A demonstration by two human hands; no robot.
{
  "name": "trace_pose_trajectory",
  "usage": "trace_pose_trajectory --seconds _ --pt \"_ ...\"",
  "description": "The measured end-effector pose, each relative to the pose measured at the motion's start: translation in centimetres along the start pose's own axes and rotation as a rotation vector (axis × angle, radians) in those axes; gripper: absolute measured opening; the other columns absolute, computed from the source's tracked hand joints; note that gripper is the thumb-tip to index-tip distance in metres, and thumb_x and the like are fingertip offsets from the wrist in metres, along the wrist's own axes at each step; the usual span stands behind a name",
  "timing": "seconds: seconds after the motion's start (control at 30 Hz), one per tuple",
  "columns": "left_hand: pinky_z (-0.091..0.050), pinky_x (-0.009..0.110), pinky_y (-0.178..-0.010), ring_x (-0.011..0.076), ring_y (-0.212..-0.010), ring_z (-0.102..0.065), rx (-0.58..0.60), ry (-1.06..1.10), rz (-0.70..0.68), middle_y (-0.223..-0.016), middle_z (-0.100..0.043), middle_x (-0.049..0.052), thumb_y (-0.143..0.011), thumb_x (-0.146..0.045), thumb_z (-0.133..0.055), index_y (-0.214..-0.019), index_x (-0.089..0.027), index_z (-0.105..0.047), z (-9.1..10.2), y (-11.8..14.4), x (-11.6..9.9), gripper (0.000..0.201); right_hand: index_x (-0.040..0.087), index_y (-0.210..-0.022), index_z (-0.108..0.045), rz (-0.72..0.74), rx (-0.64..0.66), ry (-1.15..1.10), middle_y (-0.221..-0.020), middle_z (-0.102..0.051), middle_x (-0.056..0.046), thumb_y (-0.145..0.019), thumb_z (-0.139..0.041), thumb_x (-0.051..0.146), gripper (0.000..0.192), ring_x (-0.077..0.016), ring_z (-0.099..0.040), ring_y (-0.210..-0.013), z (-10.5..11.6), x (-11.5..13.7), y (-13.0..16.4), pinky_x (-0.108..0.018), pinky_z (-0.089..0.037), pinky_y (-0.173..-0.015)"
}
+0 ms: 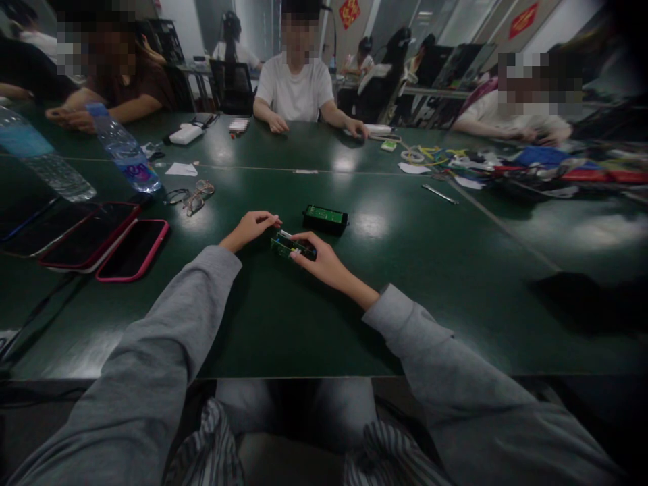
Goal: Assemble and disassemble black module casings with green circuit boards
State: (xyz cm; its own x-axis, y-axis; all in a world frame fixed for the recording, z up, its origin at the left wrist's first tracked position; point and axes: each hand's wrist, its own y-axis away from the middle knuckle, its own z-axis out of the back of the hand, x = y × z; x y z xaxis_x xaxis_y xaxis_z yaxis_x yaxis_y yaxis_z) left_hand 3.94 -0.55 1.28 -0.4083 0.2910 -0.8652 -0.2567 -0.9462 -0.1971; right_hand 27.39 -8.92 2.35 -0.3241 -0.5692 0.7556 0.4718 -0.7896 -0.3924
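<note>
My right hand (324,260) is wrapped over a green circuit board (282,246) with blue, yellow and white parts, gripping it by its right side just above the table. Part of the board is hidden under my fingers. Off the board's upper left end is my left hand (253,228), its thumb and fingertips drawn together in a pinch. Whatever may be between those fingertips is too small to make out. Just beyond both hands lies a black rectangular case (325,221) with a green circuit board inside, apart from my fingers.
To the left are phones (133,251), two water bottles (126,148) and glasses (197,198). A wrench (439,194) lies right of the case, with a heap of cables (531,165) beyond. Across the green table (304,337) sit several people.
</note>
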Motion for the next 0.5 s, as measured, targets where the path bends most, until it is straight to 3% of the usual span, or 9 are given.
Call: trace_pose_trajectory --seconds 0.5 --pt "-0.049 0.036 -0.092 0.0199 -0.093 -0.069 0.001 -0.029 -0.019 -0.094 -0.076 0.009 -0.085 -0.057 -0.057 -0.091 -0.018 -0.075 0.01 -0.16 0.4 0.044 0.022 -0.121 -0.056 -0.015 0.035 -0.022 -0.116 -0.064 -0.008 -0.09 -0.062 0.036 0.035 -0.0212 -0.062 -0.105 0.11 0.32 0.1 -0.041 -0.051 -0.091"
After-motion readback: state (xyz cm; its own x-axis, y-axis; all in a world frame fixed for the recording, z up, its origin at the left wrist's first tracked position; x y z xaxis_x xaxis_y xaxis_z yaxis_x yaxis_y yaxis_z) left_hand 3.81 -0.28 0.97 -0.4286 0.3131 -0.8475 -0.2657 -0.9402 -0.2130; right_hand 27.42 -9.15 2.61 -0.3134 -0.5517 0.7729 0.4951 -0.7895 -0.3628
